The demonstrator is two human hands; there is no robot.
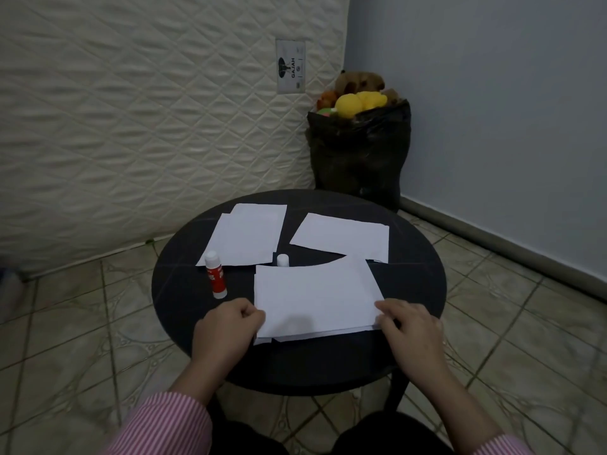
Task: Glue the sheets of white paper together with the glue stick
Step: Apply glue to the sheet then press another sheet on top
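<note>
On the round black table [410, 290] lies a stack of white paper sheets [315, 297] near the front. My left hand [226, 326] pinches its left edge, and my right hand [410, 326] grips its right front corner. The red and white glue stick [216, 274] stands uncapped to the left of the stack. Its white cap [282, 260] stands just behind the stack. A second pile of white sheets [246, 236] lies at the back left, and another sheet [345, 236] at the back right.
A quilted mattress [131, 126] leans against the wall behind the table. A black bag of plush toys [359, 149] stands in the corner by the blue wall. Tiled floor surrounds the table.
</note>
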